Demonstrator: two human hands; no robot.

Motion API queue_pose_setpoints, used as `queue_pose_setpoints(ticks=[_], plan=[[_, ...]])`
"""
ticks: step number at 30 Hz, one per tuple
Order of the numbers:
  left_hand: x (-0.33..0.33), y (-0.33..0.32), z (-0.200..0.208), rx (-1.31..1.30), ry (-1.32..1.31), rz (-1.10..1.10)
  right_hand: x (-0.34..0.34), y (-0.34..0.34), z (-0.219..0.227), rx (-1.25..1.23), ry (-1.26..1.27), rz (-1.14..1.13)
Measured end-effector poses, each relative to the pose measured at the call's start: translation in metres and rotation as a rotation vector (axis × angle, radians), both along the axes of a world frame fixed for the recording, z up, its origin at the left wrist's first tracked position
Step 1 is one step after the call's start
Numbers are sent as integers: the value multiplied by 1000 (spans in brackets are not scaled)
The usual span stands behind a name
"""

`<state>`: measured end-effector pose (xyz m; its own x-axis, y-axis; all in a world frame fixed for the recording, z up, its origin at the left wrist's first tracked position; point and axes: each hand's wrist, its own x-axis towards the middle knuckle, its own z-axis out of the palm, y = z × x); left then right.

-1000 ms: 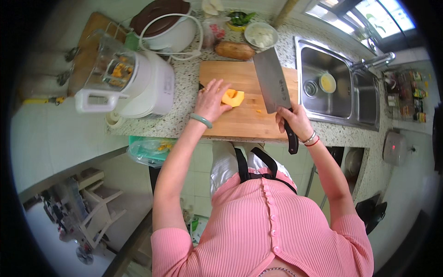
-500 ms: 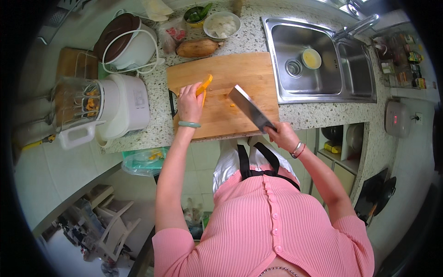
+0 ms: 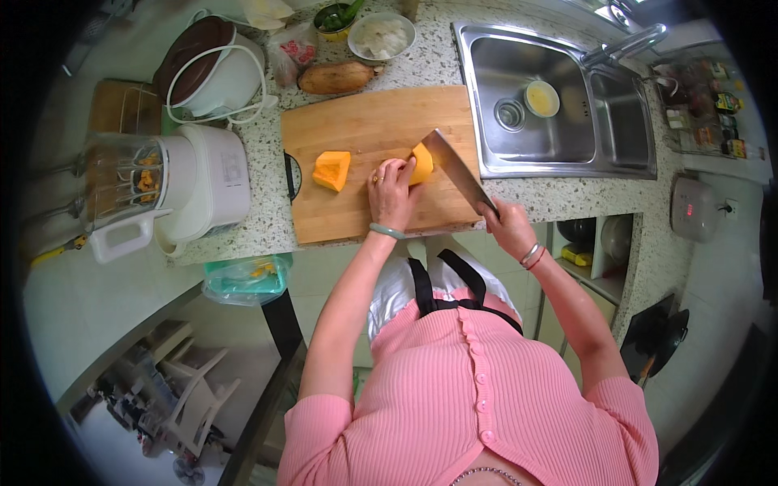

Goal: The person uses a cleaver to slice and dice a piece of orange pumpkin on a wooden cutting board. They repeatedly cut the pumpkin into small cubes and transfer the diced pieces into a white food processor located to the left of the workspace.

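My left hand (image 3: pixel 392 193) is closed on an orange piece of pumpkin (image 3: pixel 422 164), pressing it on the wooden cutting board (image 3: pixel 369 117). In my right hand (image 3: pixel 511 229) is the handle of a cleaver (image 3: pixel 456 168), whose broad blade slants up and left beside the pumpkin's right side. Whether the edge touches the flesh, I cannot tell. A second chunk of pumpkin (image 3: pixel 331 171) lies alone on the left part of the board.
On the left stands a white blender (image 3: pixel 207 182) with orange pieces in its jug. A sweet potato-like root (image 3: pixel 336 78) and a white bowl (image 3: pixel 382 37) sit behind the board. The steel sink (image 3: pixel 531 166), right, holds a small bowl (image 3: pixel 541 99). Below the counter hangs a green bin (image 3: pixel 247 279).
My left hand has moved right from the board's left side, and now holds a larger pumpkin piece. Another chunk now lies at left. The cleaver has shifted slightly right, beside the held piece.
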<state>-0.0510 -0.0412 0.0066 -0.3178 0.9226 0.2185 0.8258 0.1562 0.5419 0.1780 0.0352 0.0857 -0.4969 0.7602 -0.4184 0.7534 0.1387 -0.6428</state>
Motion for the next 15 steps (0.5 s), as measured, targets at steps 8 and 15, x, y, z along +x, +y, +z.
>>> queue_pose_setpoints(ticks=[8,15], plan=[[10,-17,-5,94,-138,195,-2,-23,-3,246,-50,216],[5,-16,-11,140,-183,196,-8,-24,5,188,-184,241]])
